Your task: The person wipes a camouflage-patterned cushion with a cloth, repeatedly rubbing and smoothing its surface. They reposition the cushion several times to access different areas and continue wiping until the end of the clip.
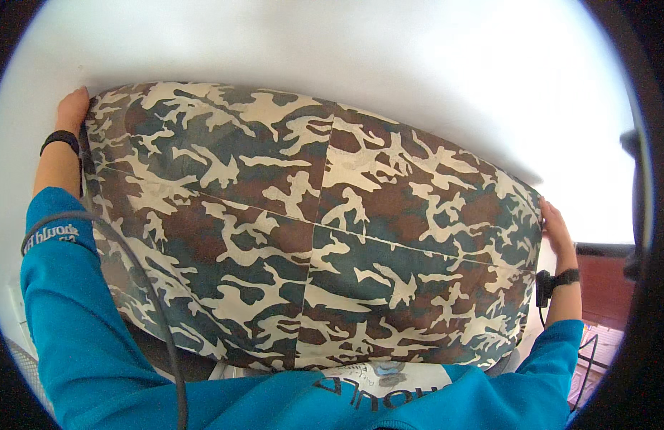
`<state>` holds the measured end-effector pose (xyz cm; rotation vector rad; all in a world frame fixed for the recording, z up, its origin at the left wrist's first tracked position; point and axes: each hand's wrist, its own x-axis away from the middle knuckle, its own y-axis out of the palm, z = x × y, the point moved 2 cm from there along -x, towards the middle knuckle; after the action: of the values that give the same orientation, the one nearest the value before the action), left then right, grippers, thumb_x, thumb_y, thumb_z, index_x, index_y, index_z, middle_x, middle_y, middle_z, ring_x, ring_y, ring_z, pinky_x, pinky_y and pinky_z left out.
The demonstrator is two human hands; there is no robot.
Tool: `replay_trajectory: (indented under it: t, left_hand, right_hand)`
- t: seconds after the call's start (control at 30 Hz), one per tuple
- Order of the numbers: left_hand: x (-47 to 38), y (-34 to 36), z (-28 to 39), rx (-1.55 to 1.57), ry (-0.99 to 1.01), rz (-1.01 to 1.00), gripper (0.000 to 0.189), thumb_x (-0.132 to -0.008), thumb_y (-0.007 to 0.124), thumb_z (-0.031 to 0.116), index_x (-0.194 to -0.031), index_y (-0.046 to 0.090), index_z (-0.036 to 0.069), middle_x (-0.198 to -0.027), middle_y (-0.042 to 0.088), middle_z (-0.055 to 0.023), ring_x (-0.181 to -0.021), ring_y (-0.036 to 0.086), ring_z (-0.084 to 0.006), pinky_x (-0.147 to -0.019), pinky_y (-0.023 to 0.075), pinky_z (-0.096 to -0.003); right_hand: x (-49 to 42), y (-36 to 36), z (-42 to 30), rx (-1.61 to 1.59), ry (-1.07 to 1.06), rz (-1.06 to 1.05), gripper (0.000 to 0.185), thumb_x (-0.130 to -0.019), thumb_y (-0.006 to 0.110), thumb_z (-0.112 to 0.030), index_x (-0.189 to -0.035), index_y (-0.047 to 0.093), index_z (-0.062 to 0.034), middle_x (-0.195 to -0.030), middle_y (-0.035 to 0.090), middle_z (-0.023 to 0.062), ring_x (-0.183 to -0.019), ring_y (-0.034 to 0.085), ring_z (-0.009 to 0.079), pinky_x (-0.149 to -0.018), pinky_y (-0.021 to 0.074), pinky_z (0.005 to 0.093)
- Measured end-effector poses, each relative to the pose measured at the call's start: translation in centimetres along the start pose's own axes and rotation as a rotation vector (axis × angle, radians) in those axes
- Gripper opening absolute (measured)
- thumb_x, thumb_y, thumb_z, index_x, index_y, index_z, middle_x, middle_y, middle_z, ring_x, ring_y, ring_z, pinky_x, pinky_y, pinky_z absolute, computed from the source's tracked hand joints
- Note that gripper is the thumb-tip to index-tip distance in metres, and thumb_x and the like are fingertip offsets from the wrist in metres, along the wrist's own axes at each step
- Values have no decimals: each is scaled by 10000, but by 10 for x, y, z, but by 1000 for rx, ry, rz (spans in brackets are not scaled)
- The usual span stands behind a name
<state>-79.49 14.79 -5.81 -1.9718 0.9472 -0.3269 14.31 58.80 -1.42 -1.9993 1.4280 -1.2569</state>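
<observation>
A wide camouflage-patterned panel (310,226) in brown, dark green and cream fills the space before me. It looks covered in cloth or sheeting; the material is not certain. Straight crease or seam lines cross its face. My left hand (75,107) holds the panel's upper left edge. At the right edge, lower in the picture, my right hand (556,228) grips it with the fingers partly hidden behind the edge. The panel's lower edge is close to my chest, and its upper edge lies against or near a white wall (364,48).
A dark cable (154,290) loops over my left sleeve and across the panel's lower left. A black strap with a small device (545,285) is on my right wrist. Reddish-brown furniture (606,285) stands at the right. Grey mesh (25,371) shows at lower left.
</observation>
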Motion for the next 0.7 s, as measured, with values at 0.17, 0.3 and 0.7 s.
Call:
replay_trajectory:
  t: [0.17, 0.3, 0.7]
  left_hand:
    - [8, 6, 16, -43, -132, 102, 131, -874, 472, 104, -872, 573, 22, -838, 660, -209, -824, 653, -353, -711, 524, -447]
    - [14, 3, 15, -194, -117, 17, 142, -885, 467, 119, -880, 584, 38, -812, 666, -200, -794, 667, -313, -712, 524, -441]
    - [115, -85, -20, 518, -629, -979, 398, -964, 373, 213, -1295, 525, 50, -1248, 594, -120, -835, 673, -268, -663, 539, -469]
  right_hand:
    - [-12, -19, 11, 70, -114, 68, 294, -903, 585, -299, -1041, 641, -45, -841, 636, -10, -704, 548, 77, -590, 451, 236]
    - [-36, -26, 21, 113, -278, 154, 140, -856, 626, -153, -931, 662, -41, -755, 625, -11, -643, 549, 80, -553, 438, 217]
    - [-90, -31, 56, 144, -537, 70, 195, -914, 580, -182, -867, 609, 6, -744, 573, 3, -685, 481, 89, -627, 412, 243]
